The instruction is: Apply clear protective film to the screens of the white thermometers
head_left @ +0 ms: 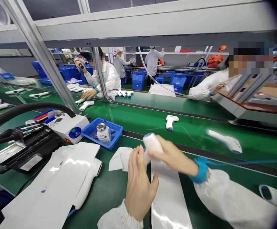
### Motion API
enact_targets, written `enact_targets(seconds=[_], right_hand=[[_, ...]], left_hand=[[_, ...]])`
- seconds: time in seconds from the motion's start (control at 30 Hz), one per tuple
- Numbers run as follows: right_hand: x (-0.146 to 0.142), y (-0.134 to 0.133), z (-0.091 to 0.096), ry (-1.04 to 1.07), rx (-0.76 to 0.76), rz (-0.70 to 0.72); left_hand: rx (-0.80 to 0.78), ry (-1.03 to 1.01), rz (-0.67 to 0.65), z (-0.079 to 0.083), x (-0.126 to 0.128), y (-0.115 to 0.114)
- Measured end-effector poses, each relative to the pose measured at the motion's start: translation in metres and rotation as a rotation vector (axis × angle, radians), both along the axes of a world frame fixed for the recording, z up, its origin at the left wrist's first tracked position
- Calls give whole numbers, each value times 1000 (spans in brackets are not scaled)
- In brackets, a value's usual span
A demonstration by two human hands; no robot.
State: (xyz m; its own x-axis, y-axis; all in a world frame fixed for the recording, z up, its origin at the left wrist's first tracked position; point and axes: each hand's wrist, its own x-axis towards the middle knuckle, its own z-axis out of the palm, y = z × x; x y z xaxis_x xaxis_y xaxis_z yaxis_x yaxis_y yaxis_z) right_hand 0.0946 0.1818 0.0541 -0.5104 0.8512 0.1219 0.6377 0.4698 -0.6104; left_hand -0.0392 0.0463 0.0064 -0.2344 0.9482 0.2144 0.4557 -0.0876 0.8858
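Held item: white infrared thermometer (152,143), between both palms
Grip: left hand (139,187) curled around its lower body; right hand (174,156) closed over its upper side
Beneath: glossy white pouch (168,197), not touching

A white plastic infrared thermometer (152,143), tilted, blue-rimmed end uppermost, its lower part partly hidden.

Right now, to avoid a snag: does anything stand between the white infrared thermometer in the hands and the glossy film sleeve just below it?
Nothing visible does. The infrared thermometer sits just above the film sleeve, held by the left hand and right hand; no other object lies between them.
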Motion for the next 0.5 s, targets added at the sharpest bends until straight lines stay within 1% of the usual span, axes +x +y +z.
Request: enact_targets(seconds=[0.03,0.07,0.1,0.13,0.17,0.23,0.27,0.3,0.37,0.43,0.5], right_hand=[[4,-24,4,102,-146,120],[10,-44,5,181,-284,207],[17,-59,3,235,-370,196],[25,-71,-3,241,-406,106],[35,-79,-13,207,-401,-48],[55,-87,-38,38,-323,-397],[63,-89,-52,-54,-310,-491],[71,-92,-66,-125,-300,-525],[81,-96,-88,-188,-275,-523],[89,-101,-104,-190,-258,-484],[98,-103,-114,-191,-212,-474]], left_hand=[[22,-22,-40,2,1,1],[13,-96,-56,4,2,1],[-22,-207,-47,6,1,0],[-63,-330,-11,9,-1,-1],[-96,-439,42,11,-5,-2],[-136,-577,140,17,-16,-7],[-157,-616,160,19,-23,-11],[-178,-651,167,21,-30,-16],[-207,-732,177,23,-43,-29],[-205,-816,209,23,-57,-46],[-182,-864,284,22,-71,-66]])
